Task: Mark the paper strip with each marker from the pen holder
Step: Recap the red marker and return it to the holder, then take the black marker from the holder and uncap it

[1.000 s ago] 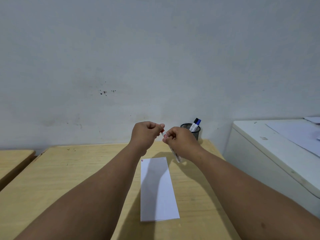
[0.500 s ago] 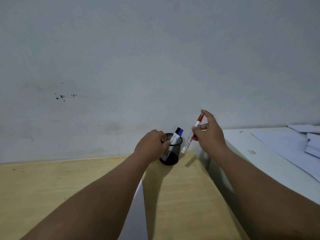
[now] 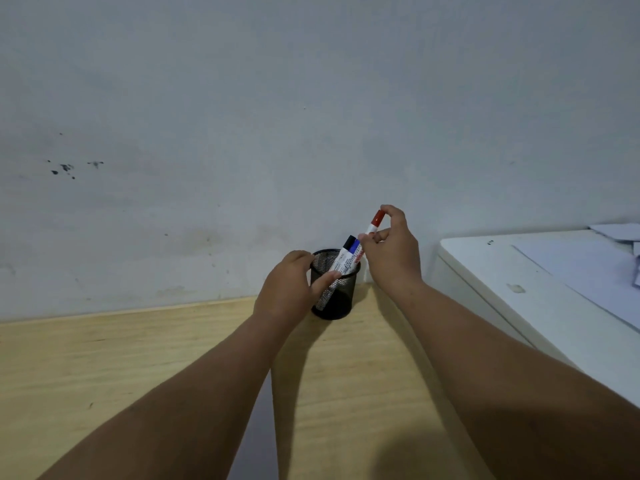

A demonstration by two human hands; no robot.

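Note:
A black mesh pen holder (image 3: 337, 301) stands on the wooden desk by the wall. My left hand (image 3: 289, 289) grips its left side and rim. My right hand (image 3: 393, 252) pinches a capped red marker (image 3: 373, 225) near its top, with the marker's lower end down in the holder's mouth. A black-capped marker (image 3: 343, 252) and a blue-capped marker (image 3: 354, 247) lean inside the holder. A sliver of the white paper strip (image 3: 259, 434) shows between my forearms; the rest is hidden.
The wooden desk (image 3: 104, 368) meets a grey wall at the back. A white cabinet (image 3: 512, 285) with loose sheets of paper (image 3: 588, 268) on top stands close to the desk's right side.
Earlier both hands capped the red marker over the paper. Since then, my left hand has taken hold of the holder and my right hand has lowered the red marker into its mouth.

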